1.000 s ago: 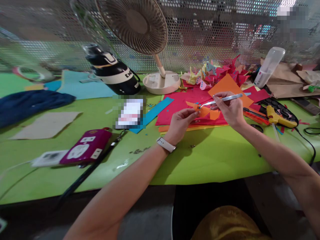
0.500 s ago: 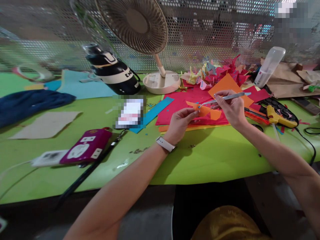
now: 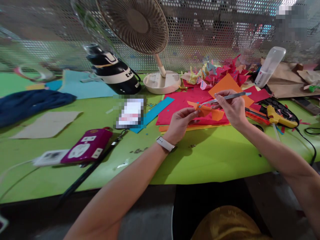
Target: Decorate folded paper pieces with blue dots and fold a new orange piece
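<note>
Between thumb and fingers, my left hand (image 3: pixel 182 120) pinches a folded orange paper piece (image 3: pixel 205 110) with small blue bits on it. My right hand (image 3: pixel 232 107) is closed round a pair of silver tweezers (image 3: pixel 228 97), held slantwise. Their bent tips touch or nearly touch the blue bits on the orange fold. Beneath both hands lie red paper sheets (image 3: pixel 172 108), and a flat orange square (image 3: pixel 226 85) rests just behind. My left fingertips partly hide the lower left of the folded piece.
Behind stand a fan (image 3: pixel 160 83), a black bottle (image 3: pixel 117 75) and a heap of folded paper shapes (image 3: pixel 212 73). To the right are a yellow glue gun (image 3: pixel 275 116) and a clear-capped bottle (image 3: pixel 270 66). Leftward lie a phone (image 3: pixel 131 111), a blue paper strip (image 3: pixel 155 115) and a purple case (image 3: pixel 87 145).
The folded orange paper has shifted and turned very slightly in my left hand. The tweezers stay at almost the same spot, and both hands keep their holds.
</note>
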Available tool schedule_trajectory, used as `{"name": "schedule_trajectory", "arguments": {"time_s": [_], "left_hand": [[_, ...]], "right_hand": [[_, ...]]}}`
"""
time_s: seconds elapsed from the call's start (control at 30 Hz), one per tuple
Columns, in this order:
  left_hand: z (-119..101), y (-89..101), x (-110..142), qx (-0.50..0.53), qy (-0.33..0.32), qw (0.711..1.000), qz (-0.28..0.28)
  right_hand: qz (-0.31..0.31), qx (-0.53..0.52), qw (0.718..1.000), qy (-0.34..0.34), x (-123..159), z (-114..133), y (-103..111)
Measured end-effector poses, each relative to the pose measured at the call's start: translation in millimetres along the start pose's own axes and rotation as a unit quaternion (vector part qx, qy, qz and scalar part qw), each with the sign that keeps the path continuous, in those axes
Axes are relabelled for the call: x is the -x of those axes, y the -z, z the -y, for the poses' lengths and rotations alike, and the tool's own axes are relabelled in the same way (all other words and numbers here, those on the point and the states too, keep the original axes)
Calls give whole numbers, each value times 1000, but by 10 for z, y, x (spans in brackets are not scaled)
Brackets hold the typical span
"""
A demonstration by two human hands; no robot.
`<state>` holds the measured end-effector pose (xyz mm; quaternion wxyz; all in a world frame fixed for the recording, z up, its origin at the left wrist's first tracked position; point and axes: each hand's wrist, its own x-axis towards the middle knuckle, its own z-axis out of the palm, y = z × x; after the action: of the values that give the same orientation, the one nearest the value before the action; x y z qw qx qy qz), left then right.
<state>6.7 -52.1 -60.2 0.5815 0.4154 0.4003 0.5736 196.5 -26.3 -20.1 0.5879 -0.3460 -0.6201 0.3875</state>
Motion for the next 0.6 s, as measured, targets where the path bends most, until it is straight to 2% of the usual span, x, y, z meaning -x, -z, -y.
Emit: {"name": "schedule_trajectory", "arguments": {"time_s": [0.6], "left_hand": [[-13, -7, 9, 1, 0, 1000, 13]], "right_hand": [[-3, -22, 1000, 2, -19, -23, 2]]}}
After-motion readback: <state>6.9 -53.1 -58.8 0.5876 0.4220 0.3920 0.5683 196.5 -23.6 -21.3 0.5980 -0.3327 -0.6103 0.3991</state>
